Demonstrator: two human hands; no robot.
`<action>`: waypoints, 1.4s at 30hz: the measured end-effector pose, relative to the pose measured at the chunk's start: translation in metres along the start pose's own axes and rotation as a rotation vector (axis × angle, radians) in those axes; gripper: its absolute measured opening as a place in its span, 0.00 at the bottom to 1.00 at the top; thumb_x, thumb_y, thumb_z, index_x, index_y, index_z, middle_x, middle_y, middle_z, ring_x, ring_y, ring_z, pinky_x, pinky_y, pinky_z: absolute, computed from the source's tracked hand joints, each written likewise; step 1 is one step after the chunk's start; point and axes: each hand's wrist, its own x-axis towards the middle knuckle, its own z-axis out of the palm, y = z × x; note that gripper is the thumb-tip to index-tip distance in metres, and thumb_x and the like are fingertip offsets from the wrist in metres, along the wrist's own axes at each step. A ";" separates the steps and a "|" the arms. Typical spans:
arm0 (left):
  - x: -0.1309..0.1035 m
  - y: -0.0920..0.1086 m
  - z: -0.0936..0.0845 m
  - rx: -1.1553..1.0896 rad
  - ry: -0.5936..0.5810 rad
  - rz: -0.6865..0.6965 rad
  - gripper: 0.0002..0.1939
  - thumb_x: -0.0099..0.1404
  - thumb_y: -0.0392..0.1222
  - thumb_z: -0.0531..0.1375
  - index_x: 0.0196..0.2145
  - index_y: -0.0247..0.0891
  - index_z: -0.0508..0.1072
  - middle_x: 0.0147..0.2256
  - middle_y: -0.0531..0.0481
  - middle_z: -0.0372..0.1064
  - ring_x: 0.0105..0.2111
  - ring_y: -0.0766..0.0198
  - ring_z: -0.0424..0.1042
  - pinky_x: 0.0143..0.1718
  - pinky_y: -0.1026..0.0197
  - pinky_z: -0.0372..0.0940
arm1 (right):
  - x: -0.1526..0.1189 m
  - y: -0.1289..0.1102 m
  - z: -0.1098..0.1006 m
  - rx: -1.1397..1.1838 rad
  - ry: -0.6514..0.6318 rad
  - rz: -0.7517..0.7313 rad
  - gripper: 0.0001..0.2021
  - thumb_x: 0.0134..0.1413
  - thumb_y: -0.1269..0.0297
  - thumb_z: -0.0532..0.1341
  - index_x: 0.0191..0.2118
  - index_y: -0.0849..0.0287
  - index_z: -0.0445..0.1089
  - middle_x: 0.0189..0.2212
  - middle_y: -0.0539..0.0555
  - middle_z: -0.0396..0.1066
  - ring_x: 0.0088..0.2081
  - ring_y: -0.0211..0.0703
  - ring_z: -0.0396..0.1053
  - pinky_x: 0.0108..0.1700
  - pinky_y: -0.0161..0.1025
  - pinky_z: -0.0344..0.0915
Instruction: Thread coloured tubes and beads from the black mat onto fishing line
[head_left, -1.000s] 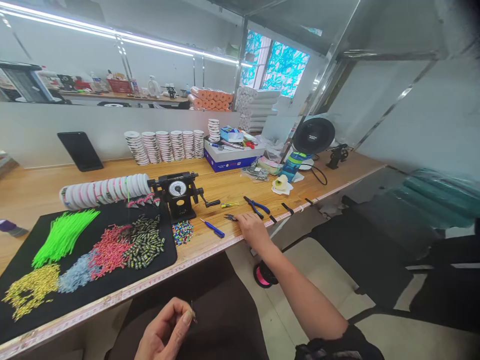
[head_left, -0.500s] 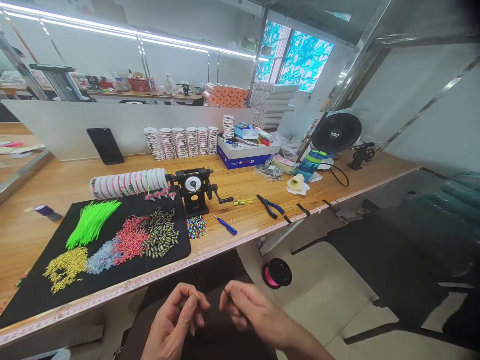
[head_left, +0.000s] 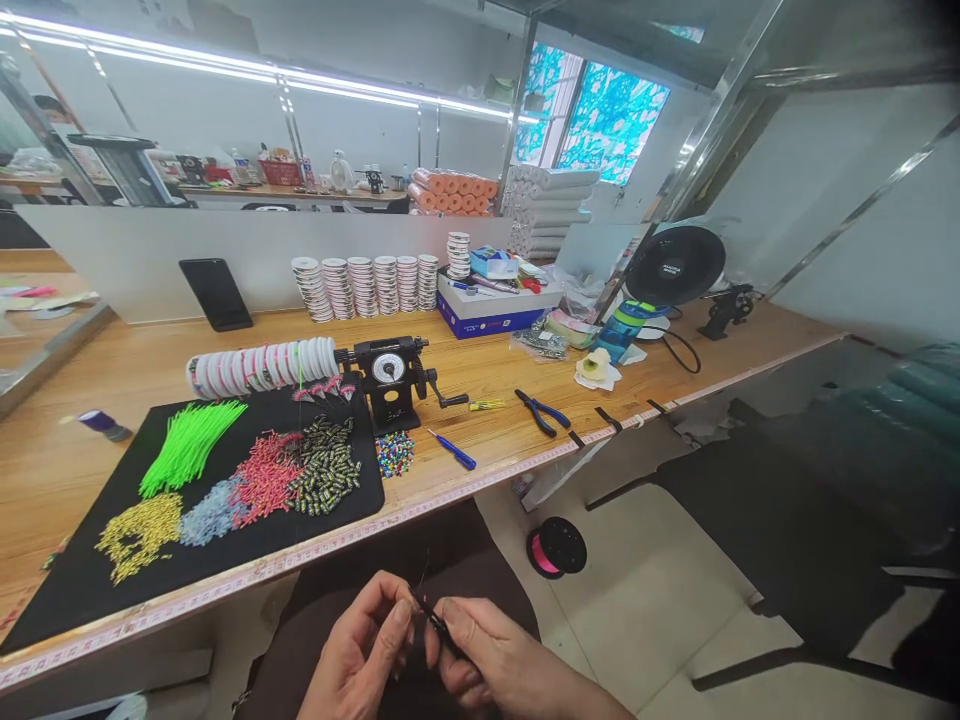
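Right hand (head_left: 495,650): closed around a small dark tool (head_left: 433,615), lower centre of the frame
Left hand (head_left: 360,645): thumb and forefinger pinched on a fine strand (head_left: 426,572), beside the tool's tip
Blue screwdriver-like tool (head_left: 454,451): on the bench (head_left: 469,355), frame centre
Black mat (head_left: 75,590): lower left, bearing coloured piles

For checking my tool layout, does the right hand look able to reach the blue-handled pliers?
Probably yes: the pliers lie uncovered near the table's front edge, though the right hand holds a small dark tool.
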 end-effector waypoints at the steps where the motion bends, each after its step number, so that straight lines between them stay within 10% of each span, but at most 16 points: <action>1: 0.000 0.000 0.000 0.008 -0.001 -0.002 0.20 0.68 0.60 0.56 0.33 0.39 0.67 0.25 0.57 0.57 0.25 0.69 0.56 0.27 0.67 0.55 | 0.001 0.003 -0.001 0.003 0.007 0.007 0.29 0.56 0.32 0.58 0.33 0.59 0.63 0.19 0.40 0.50 0.18 0.28 0.41 0.19 0.31 0.38; 7: 0.000 0.002 0.000 0.019 -0.014 0.006 0.21 0.68 0.61 0.56 0.32 0.39 0.67 0.26 0.57 0.56 0.26 0.68 0.57 0.28 0.66 0.57 | 0.006 0.011 -0.005 0.155 -0.083 0.029 0.25 0.59 0.35 0.56 0.31 0.55 0.58 0.16 0.37 0.44 0.16 0.29 0.34 0.19 0.31 0.36; 13: -0.001 0.001 -0.001 0.026 0.008 -0.046 0.22 0.67 0.62 0.56 0.31 0.38 0.67 0.26 0.57 0.57 0.25 0.68 0.56 0.28 0.67 0.57 | 0.024 -0.046 -0.069 -0.942 0.768 -0.509 0.16 0.69 0.50 0.48 0.43 0.57 0.64 0.33 0.54 0.67 0.35 0.47 0.67 0.37 0.41 0.63; 18: 0.000 0.001 -0.001 0.037 -0.039 -0.055 0.24 0.66 0.64 0.56 0.30 0.38 0.67 0.25 0.57 0.57 0.25 0.68 0.56 0.27 0.66 0.57 | 0.057 -0.094 -0.129 -1.109 0.940 -0.534 0.05 0.62 0.67 0.57 0.42 0.60 0.67 0.44 0.66 0.67 0.50 0.62 0.63 0.54 0.57 0.58; 24: -0.001 0.011 -0.001 0.282 -0.112 0.002 0.20 0.70 0.59 0.53 0.32 0.39 0.68 0.28 0.52 0.66 0.26 0.66 0.64 0.29 0.65 0.62 | 0.055 -0.081 -0.083 -1.136 0.743 -0.638 0.08 0.64 0.68 0.58 0.46 0.60 0.71 0.51 0.63 0.67 0.57 0.57 0.59 0.61 0.53 0.52; 27: 0.002 0.018 -0.005 0.580 -0.095 0.265 0.11 0.72 0.46 0.53 0.35 0.40 0.70 0.36 0.48 0.70 0.32 0.65 0.71 0.35 0.65 0.66 | 0.046 -0.050 -0.043 -0.963 0.410 -0.576 0.12 0.68 0.60 0.55 0.34 0.57 0.72 0.33 0.50 0.71 0.39 0.43 0.68 0.46 0.37 0.63; 31: 0.005 0.022 -0.011 0.845 0.006 0.520 0.06 0.69 0.35 0.54 0.36 0.41 0.70 0.39 0.48 0.67 0.31 0.67 0.73 0.32 0.68 0.67 | 0.043 -0.012 -0.016 -0.519 0.053 -0.327 0.25 0.65 0.45 0.55 0.22 0.58 0.60 0.20 0.44 0.55 0.24 0.35 0.54 0.28 0.33 0.53; 42: 0.002 0.021 -0.010 1.034 0.153 0.457 0.06 0.57 0.31 0.58 0.30 0.43 0.69 0.41 0.47 0.68 0.32 0.62 0.76 0.31 0.66 0.70 | 0.032 0.002 -0.006 -0.338 0.040 -0.189 0.25 0.60 0.41 0.60 0.27 0.60 0.65 0.22 0.45 0.59 0.25 0.34 0.53 0.28 0.33 0.49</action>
